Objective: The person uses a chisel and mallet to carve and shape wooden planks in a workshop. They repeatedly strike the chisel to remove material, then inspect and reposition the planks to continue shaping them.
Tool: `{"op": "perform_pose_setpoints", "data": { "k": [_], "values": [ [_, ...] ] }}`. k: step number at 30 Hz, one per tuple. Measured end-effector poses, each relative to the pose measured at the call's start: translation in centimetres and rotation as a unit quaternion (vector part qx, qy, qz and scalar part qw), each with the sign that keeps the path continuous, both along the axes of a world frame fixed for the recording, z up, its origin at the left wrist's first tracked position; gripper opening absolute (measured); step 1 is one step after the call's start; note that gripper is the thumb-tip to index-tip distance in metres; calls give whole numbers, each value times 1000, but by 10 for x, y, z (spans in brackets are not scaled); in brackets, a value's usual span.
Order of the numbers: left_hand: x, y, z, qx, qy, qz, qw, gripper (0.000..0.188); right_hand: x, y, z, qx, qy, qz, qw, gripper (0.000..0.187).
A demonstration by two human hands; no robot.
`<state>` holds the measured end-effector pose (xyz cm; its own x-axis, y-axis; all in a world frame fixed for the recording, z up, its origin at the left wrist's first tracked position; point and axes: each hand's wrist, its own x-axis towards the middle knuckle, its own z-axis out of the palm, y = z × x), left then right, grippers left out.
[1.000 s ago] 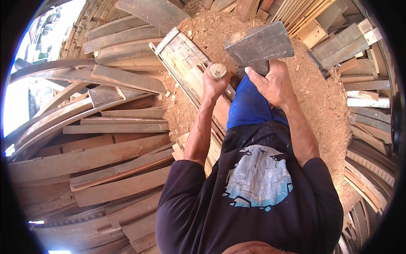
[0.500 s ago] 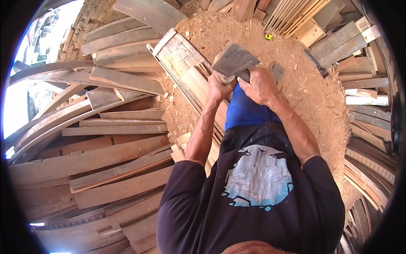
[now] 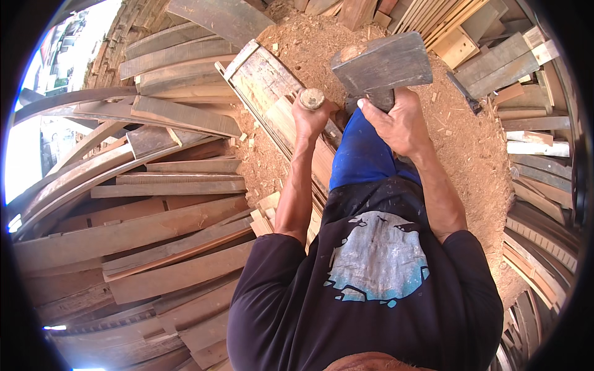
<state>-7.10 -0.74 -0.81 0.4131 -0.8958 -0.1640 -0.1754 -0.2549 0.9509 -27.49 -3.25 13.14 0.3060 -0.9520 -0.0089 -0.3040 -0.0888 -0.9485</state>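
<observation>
My left hand (image 3: pixel 307 120) is closed around a chisel, whose round wooden handle end (image 3: pixel 312 98) points up out of the fist. Its blade is hidden below the hand. In my right hand (image 3: pixel 399 127) is a wooden mallet (image 3: pixel 383 62), gripped by the handle just under its dark, worn block head. The mallet is raised to the right of the chisel and apart from it. Beneath my left hand lies a light wooden board (image 3: pixel 283 114) on a long, worn plank bench (image 3: pixel 263 74) that slants from far left toward my legs.
Stacked boards (image 3: pixel 179 226) fill the left side. More timber (image 3: pixel 538 164) lines the right rim, and thin strips (image 3: pixel 442 25) lie at the far right. Sawdust and chips cover the floor (image 3: pixel 461 161). A long dark tool (image 3: pixel 464 93) lies there at the right.
The mallet has moved up and to the right, away from the chisel handle, which now shows its end. My left hand has shifted slightly left. The yellow tape measure is now hidden behind the mallet.
</observation>
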Motion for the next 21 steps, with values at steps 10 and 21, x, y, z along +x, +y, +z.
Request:
{"op": "perform_pose_setpoints", "data": {
  "k": [10,21],
  "values": [
    [0,3,2,-14,14,-21,1000,17,-1,-1,-1,-53,-37,-21,998,21],
    [-14,15,-9,-30,-30,-104,994,28,20,-6,-46,-39,316,148,936,27]
  ]
}}
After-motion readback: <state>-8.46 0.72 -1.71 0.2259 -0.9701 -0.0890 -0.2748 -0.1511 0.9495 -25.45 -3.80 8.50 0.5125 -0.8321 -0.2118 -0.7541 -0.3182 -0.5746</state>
